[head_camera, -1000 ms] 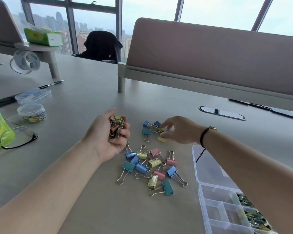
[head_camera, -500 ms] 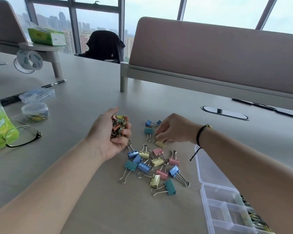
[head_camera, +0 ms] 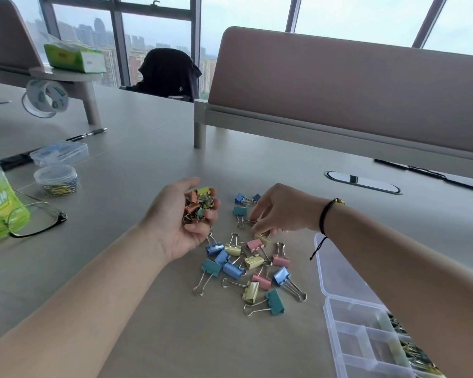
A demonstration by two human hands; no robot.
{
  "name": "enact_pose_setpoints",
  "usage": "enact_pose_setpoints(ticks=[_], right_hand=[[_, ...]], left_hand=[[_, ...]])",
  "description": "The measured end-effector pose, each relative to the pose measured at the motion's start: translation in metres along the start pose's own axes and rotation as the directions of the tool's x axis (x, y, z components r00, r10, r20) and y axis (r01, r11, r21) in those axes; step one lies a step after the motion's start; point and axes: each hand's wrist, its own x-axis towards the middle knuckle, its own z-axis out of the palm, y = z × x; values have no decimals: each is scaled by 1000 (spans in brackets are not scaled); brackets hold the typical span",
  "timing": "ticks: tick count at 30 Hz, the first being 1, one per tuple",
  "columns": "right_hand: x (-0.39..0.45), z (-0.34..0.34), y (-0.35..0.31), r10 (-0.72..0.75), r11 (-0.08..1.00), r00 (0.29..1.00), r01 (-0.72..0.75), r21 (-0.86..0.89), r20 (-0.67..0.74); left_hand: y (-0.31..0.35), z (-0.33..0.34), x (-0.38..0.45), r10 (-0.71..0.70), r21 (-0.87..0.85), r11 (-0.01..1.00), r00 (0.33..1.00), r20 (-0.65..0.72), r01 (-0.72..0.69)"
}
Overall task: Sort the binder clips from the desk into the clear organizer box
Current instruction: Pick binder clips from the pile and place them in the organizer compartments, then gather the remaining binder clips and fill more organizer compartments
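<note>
**Binder clips spread on a grey desk by the window**

A wide grey desk (head_camera: 137,309) runs toward tall windows (head_camera: 153,36) showing a hazy city; a pinkish divider panel (head_camera: 352,85) stands behind the clip pile.

The loose pile of binder clips (head_camera: 246,266) holds about sixteen: five blue, three teal, four yellow, three pink, one too hidden to tell. Left of the pile, the left hand (head_camera: 180,225) is cupped, fingers curled round a handful of clips (head_camera: 200,204). At the pile's far edge, the right hand (head_camera: 281,211) pinches a yellow clip (head_camera: 262,237) with bent fingertips. Right of the pile lies one clear organizer box (head_camera: 366,342), lid open, clips in its right compartments.
</note>
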Motion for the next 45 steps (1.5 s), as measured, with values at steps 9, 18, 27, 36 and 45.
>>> enact_pose_setpoints(ticks=[9, 18, 27, 36, 45], right_hand=[[5, 2, 0, 80, 995, 996, -78, 64, -24], [-4, -20, -27, -111, 850, 980, 179, 495, -164], [13, -43, -29, -40, 873, 969, 152, 463, -243], [36, -5, 24, -50, 997, 989, 42, -62, -140], [34, -4, 11, -66, 997, 994, 68, 26, -89]], left_hand=[[1, -1, 0, -34, -27, 999, 999, -14, 33], [-1, 0, 2, -73, 3, 997, 997, -6, 73], [1, -2, 2, -56, -89, 994, 997, 50, 61], [4, -8, 9, -13, -119, 993, 1000, -15, 11], [6, -7, 8, 14, -128, 992, 998, -58, -21]])
